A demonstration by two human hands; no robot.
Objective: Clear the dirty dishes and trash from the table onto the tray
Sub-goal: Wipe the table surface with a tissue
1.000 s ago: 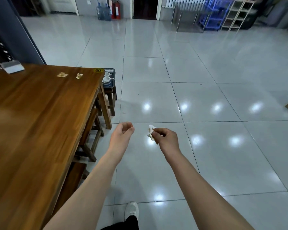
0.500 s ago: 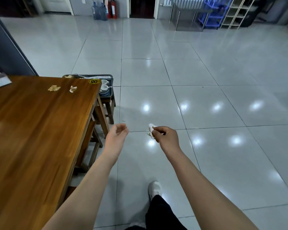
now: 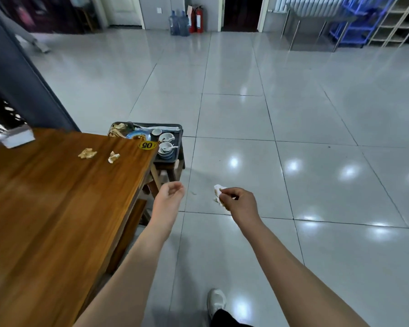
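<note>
My right hand pinches a crumpled white napkin in the air above the floor, right of the wooden table. My left hand hangs beside the table's right edge, fingers loosely curled and holding nothing. Two crumpled napkins, a tan one and a whiter one, lie near the table's far end. Beyond that end a dark tray rests on a stool, holding white bowls, a cup, a blue plate and paper trash.
A yellow number sticker marks the table's far right corner. A white box sits at the far left edge. Wooden benches stand under the table. A dark pillar rises behind it. Glossy tiled floor spreads to the right.
The camera has moved toward the table's far end, so the tray and its dishes show more fully. Both hands keep the same pose, the right still pinching the napkin.
</note>
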